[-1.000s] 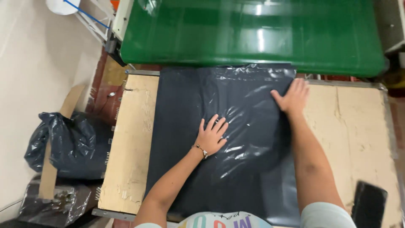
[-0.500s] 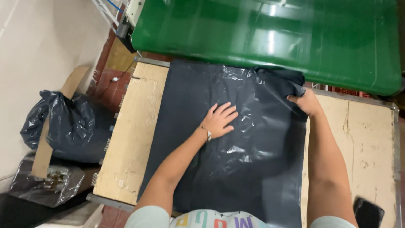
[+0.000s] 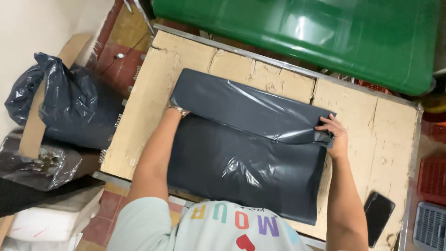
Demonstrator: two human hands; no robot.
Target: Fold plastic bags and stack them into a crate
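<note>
- The dark plastic bag (image 3: 246, 162) looks thin, limp and slippery (likely very light); take it by corners.
- Your right hand (image 3: 335, 135) pinches the folded flap's right corner.
- Your left hand (image 3: 175, 110) is hidden under the flap; grip can't be told.

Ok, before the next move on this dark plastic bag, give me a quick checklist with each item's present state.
1. Top part of the dark plastic bag folded over toward the person: ok.
2. Right hand grips the folded edge at the bag's right side: ok.
3. Left hand on the fold's left end: cannot tell, it is hidden under the flap.
4. Bag lies on the cardboard-covered table: ok, though its near edge hangs over the table's front.
5. Phone lies apart from the bag: ok.
</note>
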